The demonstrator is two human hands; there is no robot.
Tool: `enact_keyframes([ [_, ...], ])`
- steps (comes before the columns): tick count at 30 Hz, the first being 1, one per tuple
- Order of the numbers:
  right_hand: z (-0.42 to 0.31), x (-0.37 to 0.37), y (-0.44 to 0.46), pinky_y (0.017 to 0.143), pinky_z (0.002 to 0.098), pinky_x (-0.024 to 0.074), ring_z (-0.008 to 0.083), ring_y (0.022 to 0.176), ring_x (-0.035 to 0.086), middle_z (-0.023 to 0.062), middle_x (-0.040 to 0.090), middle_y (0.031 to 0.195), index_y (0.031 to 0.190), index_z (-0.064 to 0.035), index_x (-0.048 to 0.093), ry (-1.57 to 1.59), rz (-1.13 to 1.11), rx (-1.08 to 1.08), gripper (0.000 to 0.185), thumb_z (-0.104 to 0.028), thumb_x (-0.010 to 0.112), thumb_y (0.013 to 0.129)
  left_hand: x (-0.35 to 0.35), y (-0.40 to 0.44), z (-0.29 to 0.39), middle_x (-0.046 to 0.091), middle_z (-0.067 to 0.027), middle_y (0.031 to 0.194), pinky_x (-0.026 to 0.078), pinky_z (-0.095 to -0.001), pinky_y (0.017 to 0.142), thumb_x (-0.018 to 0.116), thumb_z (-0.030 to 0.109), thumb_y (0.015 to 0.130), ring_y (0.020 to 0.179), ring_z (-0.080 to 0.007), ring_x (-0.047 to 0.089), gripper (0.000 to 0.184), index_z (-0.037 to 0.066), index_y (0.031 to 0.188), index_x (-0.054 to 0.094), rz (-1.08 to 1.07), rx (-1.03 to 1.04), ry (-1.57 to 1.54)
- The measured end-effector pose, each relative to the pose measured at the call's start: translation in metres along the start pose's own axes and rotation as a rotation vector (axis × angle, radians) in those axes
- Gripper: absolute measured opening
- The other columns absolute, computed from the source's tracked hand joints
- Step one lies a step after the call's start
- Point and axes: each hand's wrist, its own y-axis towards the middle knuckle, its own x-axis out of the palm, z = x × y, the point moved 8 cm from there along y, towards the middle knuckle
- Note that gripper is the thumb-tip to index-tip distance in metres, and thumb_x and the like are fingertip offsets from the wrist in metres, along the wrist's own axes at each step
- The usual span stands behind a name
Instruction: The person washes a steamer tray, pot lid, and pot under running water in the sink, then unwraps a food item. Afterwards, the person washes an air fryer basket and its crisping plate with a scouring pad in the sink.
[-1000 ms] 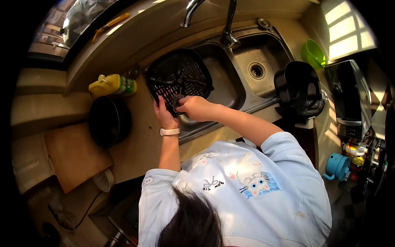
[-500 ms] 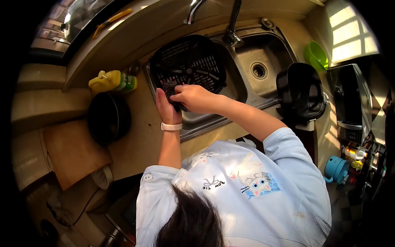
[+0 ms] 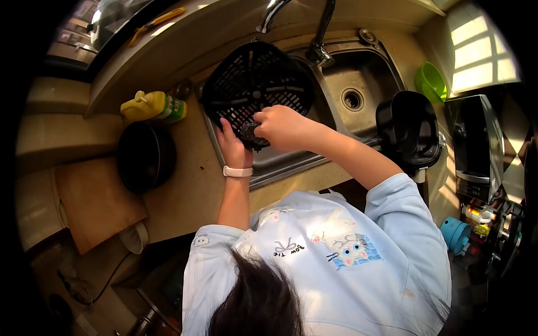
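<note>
A black slotted air fryer tray (image 3: 255, 73) is tilted up over the left basin of the steel sink (image 3: 280, 167). My left hand (image 3: 235, 148), with a pale band on its wrist, grips the near corner of the tray; some of its fingers are hidden behind it. My right hand (image 3: 281, 126) is closed on a dark, wiry steel wool scrubber (image 3: 249, 133), pressed against the tray's inner face close to my left hand. Above the sink is a chrome faucet (image 3: 273, 14).
Left of the sink are a yellow bottle (image 3: 151, 106), a black pot (image 3: 147, 157) and a wooden board (image 3: 98, 204). To the right stand a black air fryer basket (image 3: 408, 126), a green bowl (image 3: 430, 81) and a microwave (image 3: 476, 148). The right basin (image 3: 367, 70) has a drain.
The tray has been tipped up more steeply, its near corner now raised. My right hand has shifted slightly right and up with the scrubber, and my left hand has moved slightly right.
</note>
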Motion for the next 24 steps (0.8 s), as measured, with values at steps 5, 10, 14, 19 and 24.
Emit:
enact_keyframes([
  [5,0.038,-0.034,-0.014,0.066,0.0352,0.0447,0.0268,0.077,0.053,0.0089,0.051,0.081,0.076,-0.0045,0.058,0.148,0.225,0.213,0.010,-0.011,0.056,0.069,0.001,0.009,0.020,0.047,-0.0082,0.116,0.045,-0.0334,0.085,0.046,0.037,0.087,0.100,-0.0202,0.051,0.049,0.005,0.122,0.034,0.007,0.017,-0.007],
  [10,0.004,-0.021,0.004,0.065,0.0335,0.0468,0.0266,0.076,0.055,0.0096,0.052,0.088,0.086,-0.0056,0.056,0.217,0.294,0.042,0.021,-0.012,0.063,0.067,0.020,0.009,0.026,0.054,-0.0082,0.105,0.046,-0.0337,0.079,0.042,0.039,0.088,0.092,-0.0200,0.054,0.044,0.003,0.114,0.041,-0.049,0.046,0.006],
  [14,-0.008,0.004,0.007,0.061,0.0343,0.0470,0.0264,0.071,0.054,0.0092,0.049,0.080,0.078,-0.0034,0.055,0.240,0.280,0.101,0.019,0.000,0.057,0.060,0.020,0.002,0.029,0.054,-0.0074,0.106,0.046,-0.0334,0.079,0.045,0.038,0.088,0.092,-0.0196,0.055,0.043,0.003,0.113,0.042,-0.039,0.063,0.084],
  [19,0.025,-0.004,-0.015,0.063,0.0353,0.0453,0.0265,0.074,0.053,0.0105,0.048,0.081,0.077,-0.0027,0.054,0.193,0.123,0.272,0.012,-0.001,0.055,0.065,0.014,0.002,0.042,0.052,-0.0069,0.110,0.047,-0.0333,0.081,0.047,0.036,0.087,0.094,-0.0194,0.055,0.043,0.003,0.115,0.041,0.011,0.126,0.096],
  [24,0.035,-0.069,0.007,0.069,0.0351,0.0446,0.0298,0.081,0.053,0.0140,0.051,0.095,0.090,-0.0001,0.056,0.297,0.754,0.272,0.023,0.005,0.048,0.069,0.034,-0.004,0.035,0.054,-0.0066,0.106,0.048,-0.0289,0.075,0.046,0.028,0.088,0.090,-0.0172,0.056,0.036,0.003,0.113,0.043,-0.102,-0.071,-0.065],
])
